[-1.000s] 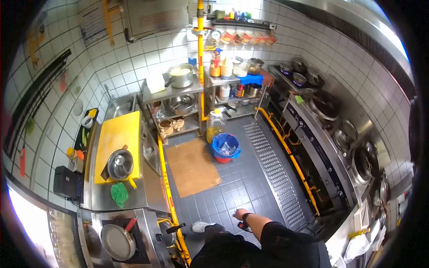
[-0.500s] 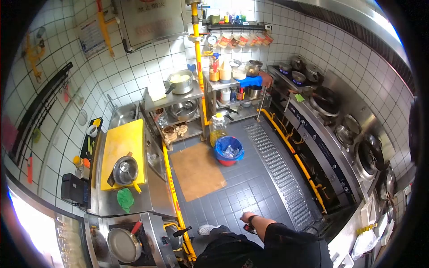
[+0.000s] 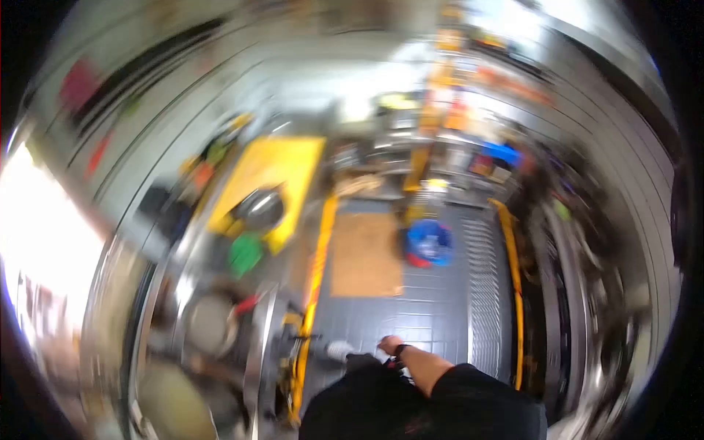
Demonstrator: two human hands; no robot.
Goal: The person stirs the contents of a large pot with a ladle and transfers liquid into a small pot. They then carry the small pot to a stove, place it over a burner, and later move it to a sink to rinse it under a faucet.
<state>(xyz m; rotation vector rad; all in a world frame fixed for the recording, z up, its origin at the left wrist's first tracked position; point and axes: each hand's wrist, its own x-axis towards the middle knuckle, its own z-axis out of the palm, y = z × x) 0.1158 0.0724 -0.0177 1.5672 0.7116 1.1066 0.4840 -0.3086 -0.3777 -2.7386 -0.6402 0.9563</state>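
The whole view is smeared by motion. My right hand (image 3: 391,345), with a dark band at the wrist, hangs low in front of my dark-clothed body above the grey tiled floor (image 3: 425,315). It touches nothing that I can make out, and the blur hides whether its fingers are apart. My left hand is out of sight. The nearest thing to my right hand is a light shoe (image 3: 339,350) just to its left.
A steel counter on the left carries a yellow cutting board (image 3: 282,165) with a lidded pan (image 3: 258,209), a green cloth (image 3: 246,253) and a frying pan (image 3: 209,323). A brown floor mat (image 3: 365,253) and a blue bucket (image 3: 429,242) lie ahead. Stoves (image 3: 587,279) line the right.
The view has swung sharply and blurred; the counter now sits nearer the middle. My right hand keeps about the same place low in front of my body.
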